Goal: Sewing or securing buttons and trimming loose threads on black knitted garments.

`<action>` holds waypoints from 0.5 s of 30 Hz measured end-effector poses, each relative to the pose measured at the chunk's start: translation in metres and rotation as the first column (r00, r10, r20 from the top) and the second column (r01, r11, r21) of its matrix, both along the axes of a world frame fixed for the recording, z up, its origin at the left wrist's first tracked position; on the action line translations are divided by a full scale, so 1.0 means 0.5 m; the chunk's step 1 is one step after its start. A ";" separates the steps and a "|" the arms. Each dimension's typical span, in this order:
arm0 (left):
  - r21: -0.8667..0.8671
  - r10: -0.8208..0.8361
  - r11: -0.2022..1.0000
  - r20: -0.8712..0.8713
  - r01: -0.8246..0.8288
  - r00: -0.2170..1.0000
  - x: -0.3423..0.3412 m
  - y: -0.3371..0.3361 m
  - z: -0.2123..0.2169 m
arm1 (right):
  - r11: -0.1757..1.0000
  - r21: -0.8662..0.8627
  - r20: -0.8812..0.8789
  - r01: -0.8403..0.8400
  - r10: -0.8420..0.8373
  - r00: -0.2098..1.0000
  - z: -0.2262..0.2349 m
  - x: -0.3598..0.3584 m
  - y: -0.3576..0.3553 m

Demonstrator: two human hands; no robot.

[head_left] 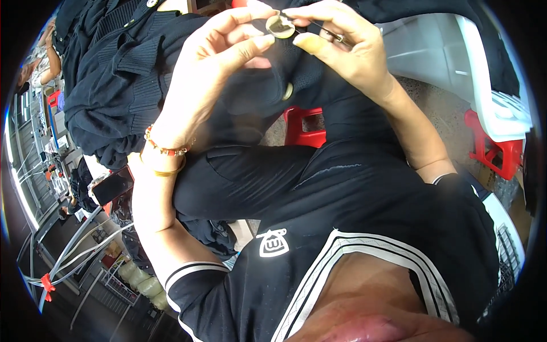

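Note:
Near the top middle, my left hand (219, 54) pinches a large pale, shiny button (280, 27) at the edge of a black knit garment (250, 94). My right hand (356, 54) is closed close beside it, thumb and fingers around a thin dark tool (336, 35) with a small metal part. Its exact kind does not show, and its tip lies by the button. Lower on the garment, a second pale button (288, 91) hangs over my lap. The garment's upper part is hidden behind my fingers.
Black ribbed knitwear (114, 97) is heaped at my left. A dark phone (112, 187) sits beside the heap. Red stools (305, 126) stand below, and a translucent white plastic tub (470, 68) is at my right. Another person (48, 62) is at the far left.

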State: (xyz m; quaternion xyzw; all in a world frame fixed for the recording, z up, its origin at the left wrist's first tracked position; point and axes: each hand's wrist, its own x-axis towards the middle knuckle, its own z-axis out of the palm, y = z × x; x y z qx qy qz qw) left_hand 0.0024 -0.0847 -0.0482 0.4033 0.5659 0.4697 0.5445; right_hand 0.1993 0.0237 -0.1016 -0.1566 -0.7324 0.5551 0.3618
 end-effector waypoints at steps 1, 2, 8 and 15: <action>-0.011 0.003 1.000 -0.014 -0.003 1.000 -0.003 -0.002 0.000 | 0.997 0.070 0.030 0.009 -0.011 0.999 0.013 0.005 0.000; -0.011 0.002 1.000 -0.011 -0.003 1.000 -0.002 -0.001 0.000 | 0.990 0.143 0.060 0.022 -0.031 0.998 0.023 0.013 0.003; 0.068 0.056 0.996 -0.067 -0.052 0.996 0.015 0.002 0.002 | 0.999 0.025 0.080 0.035 -0.037 0.996 0.041 0.042 -0.003; 0.070 0.077 0.995 -0.091 -0.070 0.993 0.022 0.005 0.005 | 0.898 0.405 -0.499 0.170 0.062 0.864 -0.063 -0.016 0.031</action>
